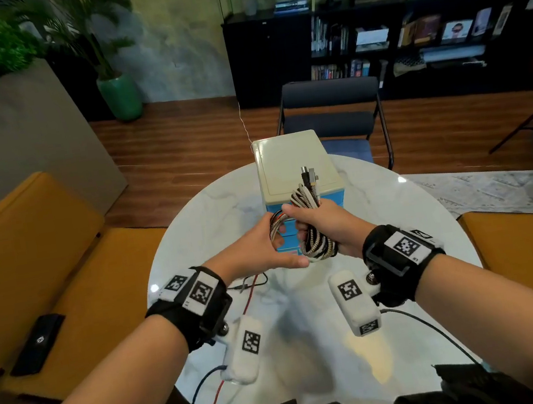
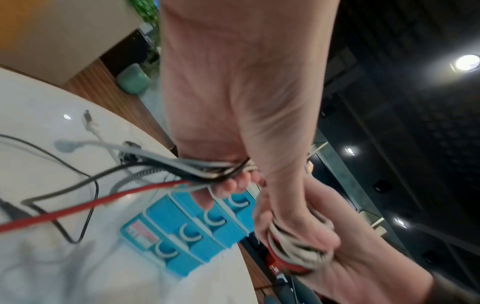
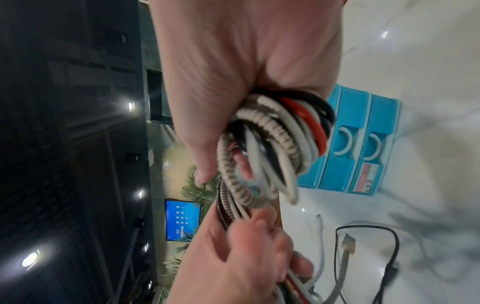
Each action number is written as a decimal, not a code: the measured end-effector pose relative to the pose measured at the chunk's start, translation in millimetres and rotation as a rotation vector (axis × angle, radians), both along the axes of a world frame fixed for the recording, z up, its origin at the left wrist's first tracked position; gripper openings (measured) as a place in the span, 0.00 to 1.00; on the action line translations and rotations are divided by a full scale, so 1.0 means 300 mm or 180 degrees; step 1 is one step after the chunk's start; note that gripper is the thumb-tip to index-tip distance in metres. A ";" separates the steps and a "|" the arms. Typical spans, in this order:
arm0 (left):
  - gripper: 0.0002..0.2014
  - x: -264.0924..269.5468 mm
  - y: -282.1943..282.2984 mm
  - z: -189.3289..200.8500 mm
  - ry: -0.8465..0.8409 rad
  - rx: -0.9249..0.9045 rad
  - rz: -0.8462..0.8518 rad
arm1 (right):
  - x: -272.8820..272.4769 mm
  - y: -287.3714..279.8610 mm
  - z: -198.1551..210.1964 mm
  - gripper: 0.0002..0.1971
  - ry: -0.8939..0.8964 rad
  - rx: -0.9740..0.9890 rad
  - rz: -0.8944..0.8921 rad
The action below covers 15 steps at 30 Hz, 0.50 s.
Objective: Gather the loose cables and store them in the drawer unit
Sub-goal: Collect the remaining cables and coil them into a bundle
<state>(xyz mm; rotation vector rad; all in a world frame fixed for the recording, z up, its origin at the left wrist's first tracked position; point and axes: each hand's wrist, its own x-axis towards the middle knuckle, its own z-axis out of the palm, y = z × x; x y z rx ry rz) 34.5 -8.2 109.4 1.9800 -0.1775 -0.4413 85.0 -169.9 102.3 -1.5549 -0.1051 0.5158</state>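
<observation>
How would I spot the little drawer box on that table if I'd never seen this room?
Find the round white marble table between the orange seats. The drawer unit stands near its far edge, just behind the two hands winding cables. Nothing else on the table is boxy: it has a cream lid over bright blue drawers with white curved handles.

Drawer unit (image 1: pixel 299 176) front behind hands (image 1: pixel 322 228)

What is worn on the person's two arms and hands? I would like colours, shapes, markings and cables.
Both forearms are bare, with no sleeves and no gloves. The left hand and right hand each have a black wrist strap carrying white square-coded tags and a white padded block hanging below. Thin cables trail from the blocks.
</observation>
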 end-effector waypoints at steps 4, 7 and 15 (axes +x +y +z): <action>0.47 0.006 -0.017 -0.032 -0.0019 -0.0006 0.0263 | -0.006 0.014 0.015 0.07 0.0326 0.0294 -0.0142; 0.35 -0.003 -0.017 -0.011 0.0285 -0.0051 0.0061 | -0.003 -0.003 0.011 0.07 0.0161 0.0033 -0.0059; 0.42 -0.003 -0.017 -0.041 -0.0070 -0.0172 0.0344 | -0.016 0.003 0.012 0.09 0.0584 0.0430 -0.0037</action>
